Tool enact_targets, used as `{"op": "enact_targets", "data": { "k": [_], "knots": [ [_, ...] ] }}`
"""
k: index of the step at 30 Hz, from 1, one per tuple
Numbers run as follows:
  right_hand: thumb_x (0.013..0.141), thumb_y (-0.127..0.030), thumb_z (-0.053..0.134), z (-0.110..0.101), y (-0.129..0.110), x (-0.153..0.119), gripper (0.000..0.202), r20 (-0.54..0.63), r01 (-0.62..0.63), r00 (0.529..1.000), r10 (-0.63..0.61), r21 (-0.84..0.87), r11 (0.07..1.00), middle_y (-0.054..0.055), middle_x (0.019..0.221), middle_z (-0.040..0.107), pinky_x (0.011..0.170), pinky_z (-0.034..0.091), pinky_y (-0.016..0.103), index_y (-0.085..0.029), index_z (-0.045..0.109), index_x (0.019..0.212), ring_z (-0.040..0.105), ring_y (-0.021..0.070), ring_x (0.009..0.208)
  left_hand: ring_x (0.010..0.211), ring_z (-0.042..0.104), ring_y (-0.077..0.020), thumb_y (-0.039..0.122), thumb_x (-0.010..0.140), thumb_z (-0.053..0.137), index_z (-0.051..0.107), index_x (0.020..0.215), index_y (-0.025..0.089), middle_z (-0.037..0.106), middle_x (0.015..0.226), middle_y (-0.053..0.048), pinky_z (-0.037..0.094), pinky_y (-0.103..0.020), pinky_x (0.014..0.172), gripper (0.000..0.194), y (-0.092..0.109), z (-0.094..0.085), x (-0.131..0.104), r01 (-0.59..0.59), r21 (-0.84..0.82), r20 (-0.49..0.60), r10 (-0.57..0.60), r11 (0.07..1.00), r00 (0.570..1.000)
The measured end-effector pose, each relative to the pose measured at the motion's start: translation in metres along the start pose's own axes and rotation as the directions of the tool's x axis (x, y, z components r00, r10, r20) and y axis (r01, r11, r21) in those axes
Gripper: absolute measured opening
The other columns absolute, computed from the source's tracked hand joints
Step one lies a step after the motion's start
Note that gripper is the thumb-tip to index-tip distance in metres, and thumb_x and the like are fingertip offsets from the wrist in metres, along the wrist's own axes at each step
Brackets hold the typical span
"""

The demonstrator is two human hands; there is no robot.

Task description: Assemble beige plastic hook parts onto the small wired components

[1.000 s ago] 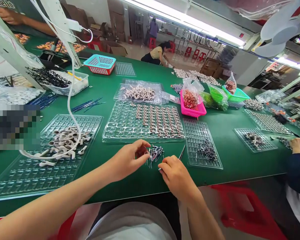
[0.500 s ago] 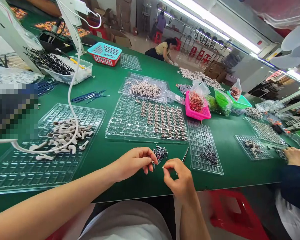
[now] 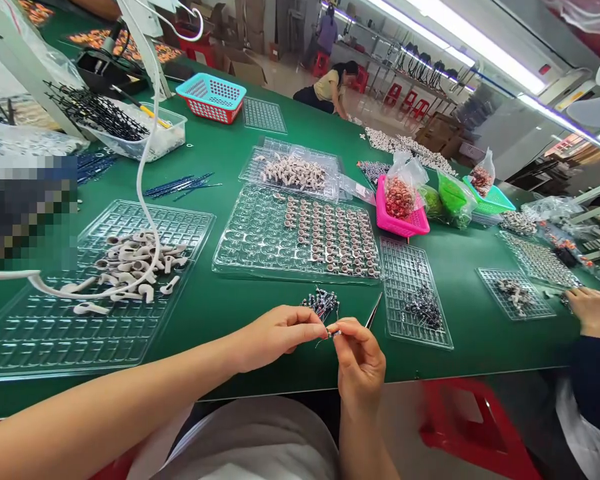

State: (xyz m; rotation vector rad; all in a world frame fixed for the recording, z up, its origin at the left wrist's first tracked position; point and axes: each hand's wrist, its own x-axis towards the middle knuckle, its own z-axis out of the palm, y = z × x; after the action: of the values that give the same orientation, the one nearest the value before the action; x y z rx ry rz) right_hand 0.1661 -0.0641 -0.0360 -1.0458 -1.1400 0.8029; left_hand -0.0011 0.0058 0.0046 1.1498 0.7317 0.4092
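My left hand point(image 3: 275, 339) and my right hand point(image 3: 362, 363) meet above the front of the green table. Between their pinched fingertips is a small wired electronic part point(image 3: 334, 333), with a thin wire hanging below. Fingers cover most of it. Just behind lies a loose pile of similar wired parts point(image 3: 322, 301). Tweezers point(image 3: 374, 311) rest on the table beyond my right hand. Farther back, a clear plastic tray point(image 3: 250, 233) holds rows of pale earbud shells point(image 3: 337, 237) on its right side.
At left, a clear tray point(image 3: 45, 340) bears heaped earbud shells point(image 3: 130, 263), crossed by a white cable point(image 3: 143, 180). A tray point(image 3: 397, 310) of dark wired parts lies at right. Behind are a pink basket point(image 3: 405, 223) and more shells point(image 3: 295, 172). A co-worker's hand point(image 3: 594, 308) is at far right.
My hands have come together from apart, and their fingertips now meet on the small wired part. The view has shifted slightly.
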Motion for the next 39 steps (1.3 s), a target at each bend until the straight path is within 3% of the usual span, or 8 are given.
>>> {"op": "enact_targets", "data": {
  "k": [4,13,18,25,39],
  "knots": [
    [0.093,-0.014,0.058,0.002,-0.001,0.0,0.021,0.027,0.128,0.992,-0.126,-0.061,0.99,0.003,0.09,0.071,0.064,0.056,0.031,-0.03,0.067,0.103,0.062,0.0181,0.086,0.056,0.025,-0.0103,0.055,0.081,0.067,0.069,0.083,0.014,0.038,0.061,0.006,0.017,-0.026,0.051,0.041,0.001,0.0,0.001,0.034,-0.075,0.047,-0.03,0.997,0.998],
    [0.093,-0.011,0.058,-0.001,0.001,-0.005,0.024,0.08,0.168,0.984,-0.16,-0.108,0.98,0.003,0.094,0.073,0.067,0.057,0.034,-0.032,0.066,0.104,0.063,0.0188,0.089,0.058,0.027,-0.008,0.051,0.072,0.079,0.06,0.074,0.013,0.058,0.079,-0.001,0.013,-0.027,0.054,0.042,0.0,-0.002,0.002,0.128,-0.27,0.136,-0.094,0.954,0.986],
    [0.093,-0.013,0.058,-0.009,-0.006,-0.005,0.026,0.168,0.19,0.974,-0.156,-0.213,0.958,0.005,0.101,0.073,0.077,0.057,0.04,-0.029,0.062,0.113,0.066,0.0204,0.094,0.058,0.027,-0.0088,0.048,0.072,0.079,0.061,0.074,0.013,0.052,0.071,0.003,0.014,-0.027,0.053,0.039,-0.002,-0.004,0.003,0.116,-0.218,0.093,-0.098,0.969,0.991],
    [0.09,-0.007,0.06,-0.018,-0.012,-0.005,0.029,0.234,0.31,0.945,-0.227,-0.432,0.847,0.003,0.094,0.069,0.074,0.055,0.034,-0.028,0.063,0.111,0.065,0.0172,0.087,0.061,0.031,-0.01,0.047,0.072,0.077,0.064,0.075,0.014,0.052,0.072,0.002,0.019,-0.026,0.055,0.036,0.0,-0.004,0.001,0.14,-0.115,0.075,-0.132,0.984,0.988],
    [0.091,-0.012,0.058,-0.012,-0.005,-0.008,0.014,0.228,0.265,0.957,-0.177,-0.451,0.852,0.002,0.085,0.067,0.068,0.051,0.03,-0.023,0.061,0.099,0.063,0.0156,0.079,0.056,0.027,-0.0079,0.042,0.071,0.079,0.06,0.071,0.013,0.045,0.067,0.003,0.013,-0.027,0.053,0.035,-0.001,-0.006,0.002,0.181,-0.256,0.104,-0.159,0.949,0.982]
  ]
}}
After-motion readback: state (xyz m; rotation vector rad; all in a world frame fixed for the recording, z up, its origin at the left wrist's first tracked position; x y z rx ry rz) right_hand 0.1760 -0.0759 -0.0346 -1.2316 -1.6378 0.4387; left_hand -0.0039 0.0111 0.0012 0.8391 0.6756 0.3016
